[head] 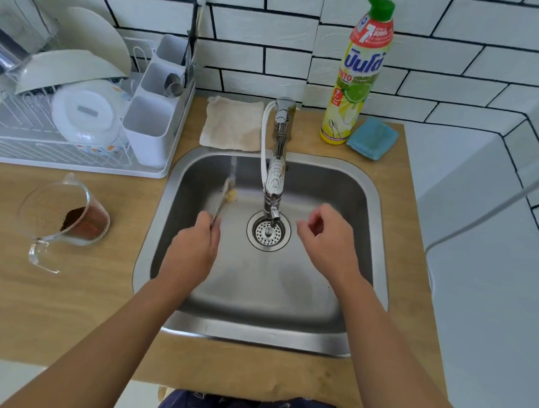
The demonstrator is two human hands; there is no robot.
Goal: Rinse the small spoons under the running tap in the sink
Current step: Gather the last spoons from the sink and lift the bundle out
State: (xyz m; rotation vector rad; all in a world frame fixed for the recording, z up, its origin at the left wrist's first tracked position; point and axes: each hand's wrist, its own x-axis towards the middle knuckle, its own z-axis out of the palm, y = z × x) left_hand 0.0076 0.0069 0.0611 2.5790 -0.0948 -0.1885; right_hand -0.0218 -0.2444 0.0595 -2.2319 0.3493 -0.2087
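My left hand (196,246) grips the handles of small metal spoons (223,198) over the left half of the steel sink (370,191). Their bowls point away from me and look blurred. The chrome tap (277,160) reaches over the sink, its nozzle above the drain (268,232). I cannot make out a stream of water. My right hand (326,235) hovers over the right half of the sink, fingers loosely curled, holding nothing. It is apart from the tap and the spoons.
A glass measuring jug (68,216) with brown powder stands on the wooden counter left of the sink. A white dish rack (78,107) with bowls and a cutlery holder fills the back left. A beige cloth (232,122), a dish-soap bottle (358,70) and a blue sponge (373,137) sit behind the sink.
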